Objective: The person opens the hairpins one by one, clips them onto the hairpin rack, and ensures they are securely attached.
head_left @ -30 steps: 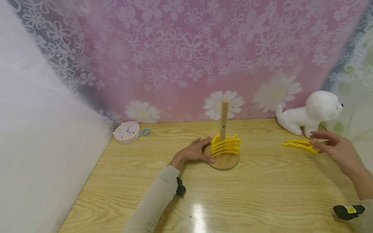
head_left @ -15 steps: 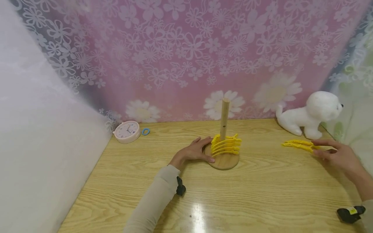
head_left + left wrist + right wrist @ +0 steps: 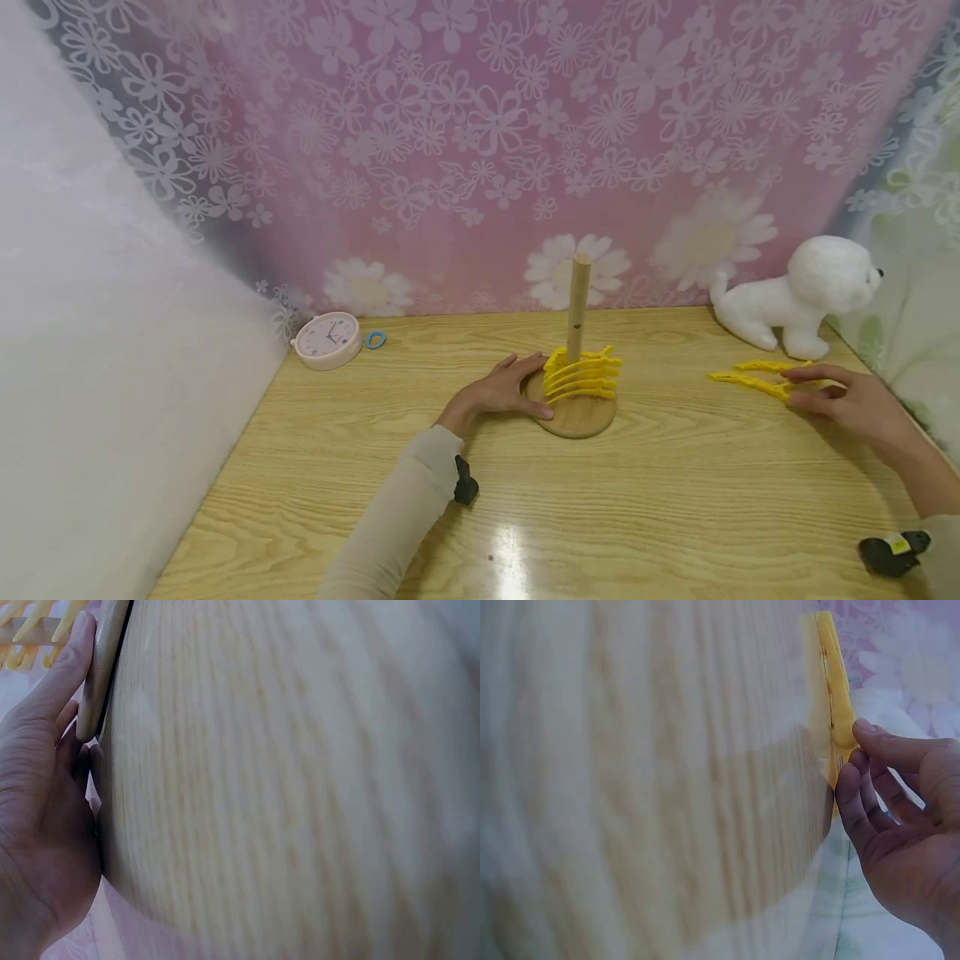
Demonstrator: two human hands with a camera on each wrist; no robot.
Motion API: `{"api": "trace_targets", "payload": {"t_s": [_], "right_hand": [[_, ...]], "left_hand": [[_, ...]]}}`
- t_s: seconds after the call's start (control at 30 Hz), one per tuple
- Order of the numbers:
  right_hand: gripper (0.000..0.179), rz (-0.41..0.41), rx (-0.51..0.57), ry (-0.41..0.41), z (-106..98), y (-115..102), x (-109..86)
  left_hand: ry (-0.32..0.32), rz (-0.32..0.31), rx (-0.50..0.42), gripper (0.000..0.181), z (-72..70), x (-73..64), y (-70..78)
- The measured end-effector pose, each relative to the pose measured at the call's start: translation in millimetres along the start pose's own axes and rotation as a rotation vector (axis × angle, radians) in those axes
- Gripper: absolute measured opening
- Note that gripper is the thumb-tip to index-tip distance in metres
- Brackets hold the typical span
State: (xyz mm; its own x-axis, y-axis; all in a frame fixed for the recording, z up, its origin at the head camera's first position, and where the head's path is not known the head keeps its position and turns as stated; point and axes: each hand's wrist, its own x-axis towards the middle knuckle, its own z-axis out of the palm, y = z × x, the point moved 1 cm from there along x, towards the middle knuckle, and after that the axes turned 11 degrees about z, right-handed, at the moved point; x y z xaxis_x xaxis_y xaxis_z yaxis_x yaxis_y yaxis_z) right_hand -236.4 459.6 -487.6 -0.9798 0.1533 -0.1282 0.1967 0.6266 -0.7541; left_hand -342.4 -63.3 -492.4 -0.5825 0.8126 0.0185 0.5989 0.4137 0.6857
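While my right hand (image 3: 858,404) pinched a yellow clip (image 3: 837,682), covering one end, my left hand (image 3: 497,392), spread wide, gripped the wooden base (image 3: 579,421), fingers (image 3: 529,365) partly hidden.

Smooth plastic clip (image 3: 838,686), glossy wood-grain table (image 3: 637,500), plush dog (image 3: 772,304)

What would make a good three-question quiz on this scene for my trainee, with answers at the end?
1. True or false: the left hand touches the round base of the wooden stand.
2. Which thing lies nearest the blue ring?
A) the white plush dog
B) the pink clock
C) the wooden stand
3. Fill in the blank: the right hand pinches a yellow ____.

Key: 1. True. 2. B. 3. Clip.
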Motion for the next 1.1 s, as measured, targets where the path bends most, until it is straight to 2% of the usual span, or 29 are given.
{"api": "trace_targets", "payload": {"t_s": [0.2, 0.4, 0.53, 0.63, 0.77, 0.87, 1.1], "right_hand": [[0.065, 0.0, -0.122, 0.001, 1, -1, 1.9], [0.061, -0.023, -0.165, -0.006, 3, -7, 1.4], [0.06, -0.033, -0.144, -0.004, 4, -12, -0.3], [0.053, -0.04, -0.091, -0.014, 7, -15, -2.1], [0.03, -0.108, 0.049, -0.03, 9, -19, -4.8], [0.026, -0.18, 0.116, -0.032, 11, -25, -7.8], [0.023, -0.247, 0.097, 0.042, 14, -53, -14.9]], "left_hand": [[-0.002, -0.023, -0.009, 0.102, 0.6, -0.9, 0.7], [-0.001, -0.036, -0.018, 0.101, 0.4, -1.5, 0.9], [-0.002, -0.027, -0.015, 0.102, 0.0, -1.0, 1.1], [-0.002, -0.022, -0.009, 0.102, -0.2, -0.6, 0.7], [-0.001, -0.017, -0.006, 0.102, -0.2, -0.1, 0.3], [-0.005, -0.009, -0.004, 0.101, 0.0, 0.2, 0.1], [-0.005, -0.007, 0.006, 0.101, 0.3, 0.9, -0.3]]}}
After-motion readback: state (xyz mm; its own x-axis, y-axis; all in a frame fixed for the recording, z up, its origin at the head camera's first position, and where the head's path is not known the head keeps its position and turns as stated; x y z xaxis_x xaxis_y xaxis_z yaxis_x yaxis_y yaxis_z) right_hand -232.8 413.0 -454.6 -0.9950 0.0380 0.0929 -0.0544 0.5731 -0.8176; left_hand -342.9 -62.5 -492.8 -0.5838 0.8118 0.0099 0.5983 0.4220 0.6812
